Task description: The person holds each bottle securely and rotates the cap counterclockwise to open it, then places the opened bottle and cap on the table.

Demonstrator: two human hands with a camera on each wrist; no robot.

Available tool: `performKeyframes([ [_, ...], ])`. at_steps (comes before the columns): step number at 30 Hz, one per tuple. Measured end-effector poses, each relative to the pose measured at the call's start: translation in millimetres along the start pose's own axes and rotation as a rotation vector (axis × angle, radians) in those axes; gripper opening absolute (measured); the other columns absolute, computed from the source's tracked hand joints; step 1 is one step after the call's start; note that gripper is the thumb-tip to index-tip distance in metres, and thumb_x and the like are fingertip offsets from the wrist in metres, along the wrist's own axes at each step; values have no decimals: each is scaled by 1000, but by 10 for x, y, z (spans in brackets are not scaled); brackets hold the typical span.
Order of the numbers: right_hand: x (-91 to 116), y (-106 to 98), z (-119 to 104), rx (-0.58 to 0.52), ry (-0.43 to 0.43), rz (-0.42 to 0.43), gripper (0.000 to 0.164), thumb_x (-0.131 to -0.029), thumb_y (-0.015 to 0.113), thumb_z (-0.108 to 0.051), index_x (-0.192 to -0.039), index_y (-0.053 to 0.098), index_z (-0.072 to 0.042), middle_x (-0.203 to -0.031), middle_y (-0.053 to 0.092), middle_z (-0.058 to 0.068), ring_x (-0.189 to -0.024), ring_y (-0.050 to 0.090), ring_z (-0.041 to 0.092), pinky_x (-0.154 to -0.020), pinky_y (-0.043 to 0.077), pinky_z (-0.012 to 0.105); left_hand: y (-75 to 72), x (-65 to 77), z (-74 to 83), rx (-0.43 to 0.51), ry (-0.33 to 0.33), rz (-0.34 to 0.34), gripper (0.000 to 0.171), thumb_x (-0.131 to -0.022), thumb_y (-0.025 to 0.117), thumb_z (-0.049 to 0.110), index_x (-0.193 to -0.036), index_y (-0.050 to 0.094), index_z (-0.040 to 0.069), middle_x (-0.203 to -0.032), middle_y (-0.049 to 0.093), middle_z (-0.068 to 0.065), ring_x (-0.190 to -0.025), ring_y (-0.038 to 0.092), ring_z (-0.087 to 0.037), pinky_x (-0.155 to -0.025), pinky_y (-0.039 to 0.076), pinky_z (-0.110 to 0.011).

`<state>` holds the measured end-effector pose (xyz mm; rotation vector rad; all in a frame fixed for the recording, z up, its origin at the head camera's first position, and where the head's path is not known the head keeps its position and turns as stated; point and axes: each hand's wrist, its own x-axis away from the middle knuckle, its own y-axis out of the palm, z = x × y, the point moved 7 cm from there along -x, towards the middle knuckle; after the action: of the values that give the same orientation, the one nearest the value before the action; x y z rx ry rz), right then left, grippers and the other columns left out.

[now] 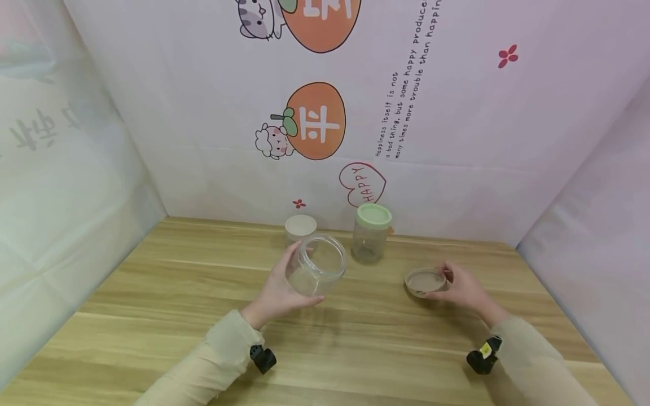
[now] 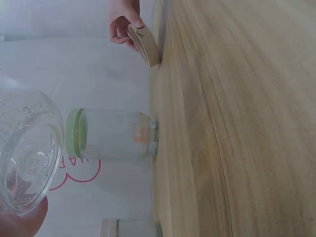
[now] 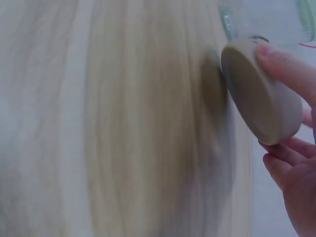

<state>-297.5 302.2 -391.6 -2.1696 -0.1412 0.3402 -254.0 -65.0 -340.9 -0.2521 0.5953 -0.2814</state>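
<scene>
My left hand (image 1: pixel 278 290) grips a clear jar (image 1: pixel 317 270) with no lid on it, its mouth tilted up and to the right. In the left wrist view the jar's base (image 2: pixel 32 163) faces the camera, with dark specks on its wall. To the right, my right hand (image 1: pixel 463 287) pinches a round beige lid (image 1: pixel 425 282) by its edge, between thumb and fingers. The lid is held with its hollow side up in the head view, and its flat top (image 3: pixel 247 91) shows in the right wrist view.
A clear jar with a light green lid (image 1: pixel 373 216) stands upright at the back, between the hands. Behind the held jar is another jar with a white lid (image 1: pixel 301 225), partly hidden. The wooden table (image 1: pixel 167 316) ends at a printed white cloth wall (image 1: pixel 228 180).
</scene>
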Motion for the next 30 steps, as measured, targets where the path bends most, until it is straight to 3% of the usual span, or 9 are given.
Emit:
performKeyframes([
  [4,59,25,-4,111,-96,-21,63,-61,88,-25,-107,53,1,-105,60,20,-100,59,44,-83,51,55,-7,-3,0,-5,-7,2,100,-57,87,3,-141,32,6,-133,50,-14,-124,48,-37,-104,33,-59],
  [8,130,59,-40,178,-106,-44,73,-61,88,-26,-119,52,0,-108,55,22,-96,56,35,-75,50,49,-6,-7,-13,0,-20,5,101,-57,87,3,-142,32,9,-134,50,-14,-124,47,-40,-104,33,-59],
  [21,246,35,-51,134,-153,-51,80,-61,87,-22,-127,49,3,-108,53,21,-96,52,30,-75,47,42,-8,-19,-24,11,-46,11,101,-57,87,1,-142,33,11,-134,49,-12,-125,46,-39,-104,35,-57],
  [30,277,15,-42,80,-146,-81,89,-59,89,-24,-130,44,4,-113,49,27,-98,55,39,-77,49,48,63,-35,-43,20,-112,-2,102,-58,87,3,-143,31,15,-135,49,-9,-125,45,-35,-105,34,-53],
])
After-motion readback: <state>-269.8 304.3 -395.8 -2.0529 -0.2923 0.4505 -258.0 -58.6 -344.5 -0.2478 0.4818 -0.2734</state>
